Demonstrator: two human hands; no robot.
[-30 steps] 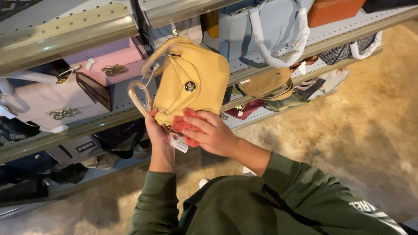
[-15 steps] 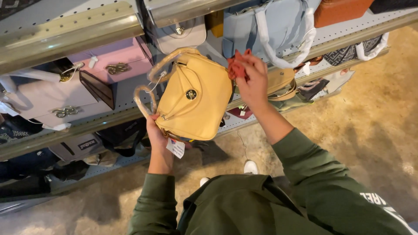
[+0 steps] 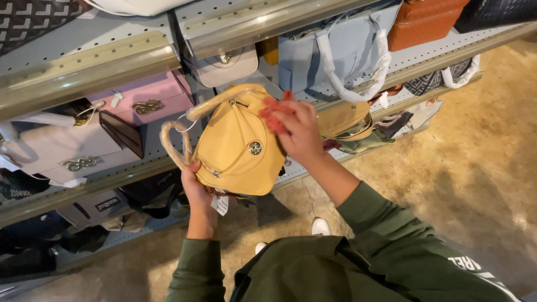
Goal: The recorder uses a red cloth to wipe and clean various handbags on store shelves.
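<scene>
The person holds a yellow handbag [image 3: 238, 148] up in front of the store shelves [image 3: 84, 84], roughly level with the middle shelf and clear of it, so the bag is off the rack and fully in hand. The left hand [image 3: 196, 187] is closed around the bag's lower left edge from beneath, bearing its weight; a small white tag [image 3: 221, 204] hangs just below that hand. The right hand [image 3: 293, 131] lies against the bag's upper right side near the top zip, fingers curled onto the bag; whether it pinches the zip pull or only presses on the surface cannot be told. The two handles [image 3: 184, 131], wrapped in clear film, stick out to the upper left, and a round metal clasp [image 3: 255, 148] shows on the front panel.

Behind it on the shelves sit a pink bag [image 3: 148, 98], a pale lilac bag [image 3: 50, 148], a light blue bag [image 3: 335, 53] with white handles, a tan bag [image 3: 344, 117] and an orange-brown case [image 3: 422, 22]. Dark bags fill the lowest shelf at left, and the concrete floor [image 3: 475, 168] spreads to the right.

Judging from this, taking the bag down is done and looking it over is under way: the top appears closed, the handle wrapping is still on, and the bag is not back on any shelf
</scene>
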